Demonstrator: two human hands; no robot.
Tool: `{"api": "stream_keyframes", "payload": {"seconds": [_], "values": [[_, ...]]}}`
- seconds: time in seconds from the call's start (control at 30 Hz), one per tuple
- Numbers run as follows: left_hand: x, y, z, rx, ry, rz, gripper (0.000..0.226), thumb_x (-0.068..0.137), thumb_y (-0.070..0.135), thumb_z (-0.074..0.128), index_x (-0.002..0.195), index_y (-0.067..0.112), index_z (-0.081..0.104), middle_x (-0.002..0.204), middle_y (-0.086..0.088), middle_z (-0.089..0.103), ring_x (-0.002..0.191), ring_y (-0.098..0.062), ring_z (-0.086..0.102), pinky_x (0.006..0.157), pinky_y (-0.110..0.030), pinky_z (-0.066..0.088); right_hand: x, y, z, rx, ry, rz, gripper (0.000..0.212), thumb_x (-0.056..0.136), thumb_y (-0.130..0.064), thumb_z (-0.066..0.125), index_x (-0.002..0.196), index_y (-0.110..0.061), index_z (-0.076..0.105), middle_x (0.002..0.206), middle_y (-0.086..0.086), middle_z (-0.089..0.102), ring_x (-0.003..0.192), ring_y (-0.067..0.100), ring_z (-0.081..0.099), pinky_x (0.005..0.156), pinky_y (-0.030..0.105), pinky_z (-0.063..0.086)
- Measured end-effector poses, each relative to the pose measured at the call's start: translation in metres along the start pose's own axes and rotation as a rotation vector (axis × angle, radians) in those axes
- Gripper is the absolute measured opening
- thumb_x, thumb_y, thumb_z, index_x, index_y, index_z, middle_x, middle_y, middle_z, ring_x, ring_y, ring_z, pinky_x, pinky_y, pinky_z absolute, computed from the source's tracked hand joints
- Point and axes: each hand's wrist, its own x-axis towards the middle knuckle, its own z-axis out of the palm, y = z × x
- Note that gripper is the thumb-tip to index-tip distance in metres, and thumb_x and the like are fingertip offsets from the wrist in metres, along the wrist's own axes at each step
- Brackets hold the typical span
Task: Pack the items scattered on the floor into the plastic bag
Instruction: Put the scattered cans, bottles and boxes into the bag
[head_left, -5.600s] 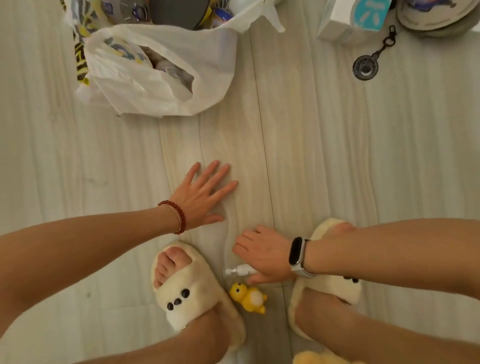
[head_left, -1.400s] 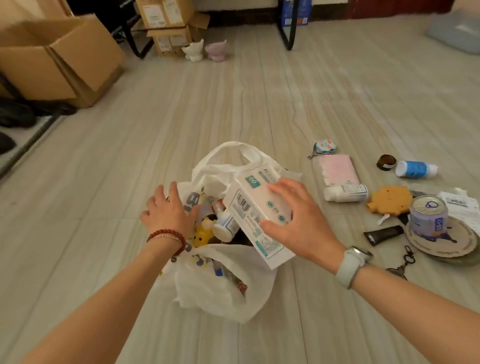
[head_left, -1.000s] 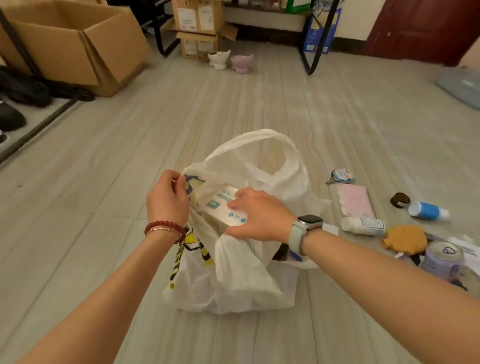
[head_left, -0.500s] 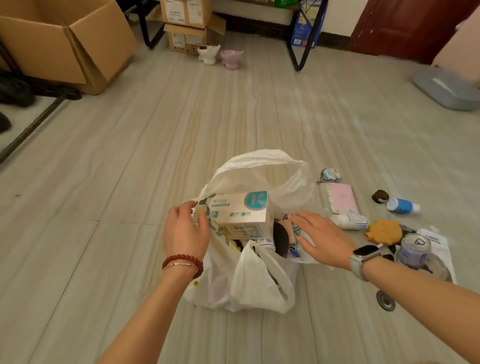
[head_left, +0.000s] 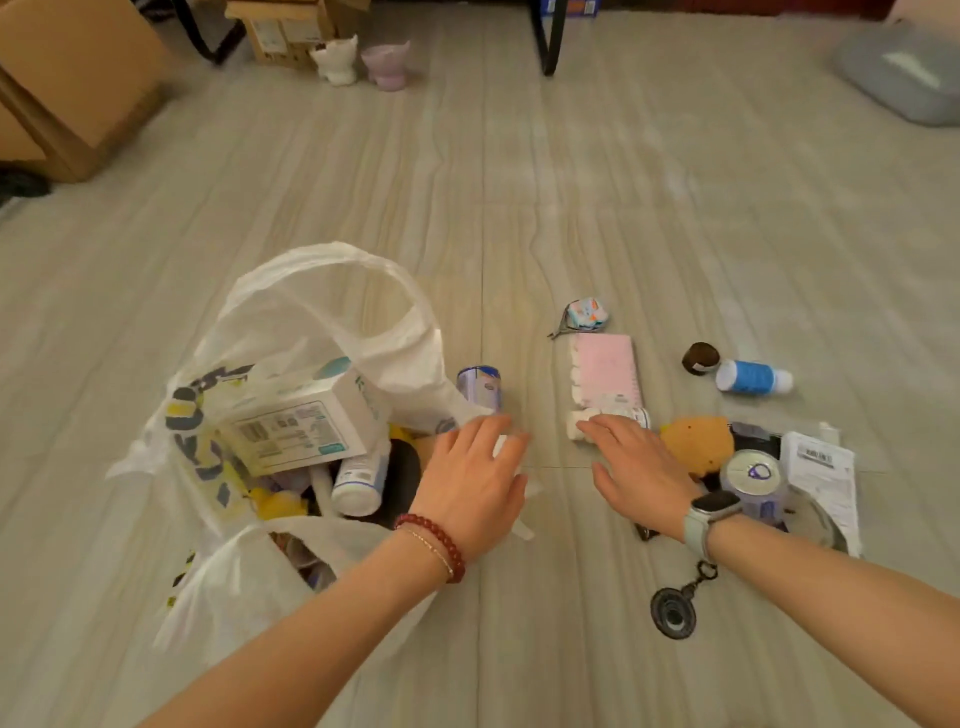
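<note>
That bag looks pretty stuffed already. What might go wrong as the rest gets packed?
The white box sits tilted on top of the pile in the plastic bag, so it may slide out. The bag's mouth sags open, so more items could spill. The small blue-labelled can lies on its side beside the bag and might roll away.

Both hands left the plastic bag (head_left: 317, 332); right hand (head_left: 636, 467) nears floor items.

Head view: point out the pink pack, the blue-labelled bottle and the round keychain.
pink pack (head_left: 607, 370), head view, middle of its pink top face.
blue-labelled bottle (head_left: 753, 376), head view, on the blue label, bottle lying on its side.
round keychain (head_left: 674, 616), head view, centre of the dark disc.
</note>
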Motion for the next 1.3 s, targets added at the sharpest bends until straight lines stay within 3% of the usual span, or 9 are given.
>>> {"api": "stream_keyframes", "payload": {"seconds": [0.33,0.47,0.6,0.7,0.8,0.97,1.07,1.2,1.3], "values": [[0.113,0.022,0.127,0.179,-0.193,-0.472,0.045,0.088,0.019,0.040,0.131,0.010,0.033,0.143,-0.010,0.028,0.136,-0.024,0.019,0.107,-0.035,0.022,0.069,0.108,0.052,-0.073,-0.216,-0.008,0.062,0.090,-0.028,0.043,0.143,-0.020,0.013,0.136,0.006,0.037,0.129,0.025,0.030,0.101,0.041,0.029],[0.142,-0.005,0.135,0.335,-0.191,-0.578,0.048,0.088,0.018,0.041,0.134,0.009,0.028,0.143,-0.015,0.027,0.135,-0.029,0.019,0.107,-0.040,0.025,0.074,0.112,0.058,-0.133,0.019,-0.024,0.050,0.087,-0.021,0.050,0.135,-0.018,0.037,0.115,0.004,0.055,0.106,0.025,0.052,0.085,0.034,0.041],[0.154,-0.027,0.140,0.410,-0.253,-0.815,0.062,0.091,0.038,0.041,0.140,0.009,0.015,0.141,-0.019,0.030,0.131,-0.034,0.024,0.106,-0.044,0.024,0.081,0.114,0.066,-0.013,-0.027,-0.054,0.048,0.091,-0.015,0.038,0.137,-0.013,0.024,0.123,0.009,0.045,0.110,0.028,0.043,0.090,0.039,0.034],[0.151,-0.028,0.145,0.437,-0.239,-0.714,0.058,0.088,0.036,0.049,0.135,0.011,0.026,0.131,-0.019,0.039,0.119,-0.036,0.038,0.099,-0.045,0.033,0.084,0.112,0.069,-0.022,-0.036,-0.034,0.046,0.091,-0.017,0.040,0.134,-0.012,0.025,0.121,0.009,0.045,0.108,0.028,0.043,0.088,0.040,0.033],[0.148,-0.018,0.153,0.337,-0.248,-0.546,0.052,0.087,0.025,0.050,0.134,0.014,0.029,0.129,-0.017,0.039,0.102,-0.037,0.049,0.084,-0.044,0.042,0.085,0.110,0.069,-0.045,-0.043,-0.013,0.043,0.090,-0.017,0.042,0.130,-0.013,0.029,0.118,0.009,0.047,0.105,0.029,0.044,0.087,0.040,0.034],[0.138,-0.020,0.155,0.034,-0.280,-0.722,0.077,0.085,0.036,0.054,0.142,0.015,0.007,0.125,-0.016,0.042,0.096,-0.033,0.054,0.076,-0.041,0.050,0.077,0.108,0.070,-0.062,-0.142,0.017,0.047,0.088,-0.014,0.042,0.132,-0.012,0.026,0.125,0.009,0.044,0.111,0.029,0.042,0.086,0.040,0.035],[0.125,-0.022,0.146,-0.082,-0.260,-0.619,0.075,0.083,0.037,0.054,0.140,0.016,0.010,0.117,-0.012,0.046,0.082,-0.021,0.053,0.064,-0.030,0.045,0.063,0.104,0.064,0.023,-0.232,0.110,0.045,0.087,-0.031,0.048,0.126,-0.014,0.033,0.124,0.007,0.044,0.110,0.026,0.043,0.082,0.036,0.036],[0.123,-0.024,0.105,-0.329,-0.035,-0.595,0.074,0.078,0.035,0.062,0.137,0.013,0.022,0.101,0.000,0.054,0.085,-0.014,0.052,0.076,-0.024,0.042,0.056,0.088,0.032,0.468,-0.187,0.186,0.049,0.082,-0.041,0.052,0.123,-0.018,0.036,0.112,0.005,0.053,0.096,0.024,0.053,0.070,0.031,0.039],[0.123,-0.031,0.056,-0.508,0.242,-0.668,0.058,0.076,0.031,0.063,0.125,0.014,0.036,0.076,0.008,0.059,0.066,-0.006,0.059,0.056,-0.010,0.044,0.066,0.057,-0.003,0.792,-0.131,0.222,0.044,0.081,-0.041,0.055,0.119,-0.026,0.037,0.090,-0.012,0.056,0.078,0.010,0.056,0.059,0.022,0.040]]}}
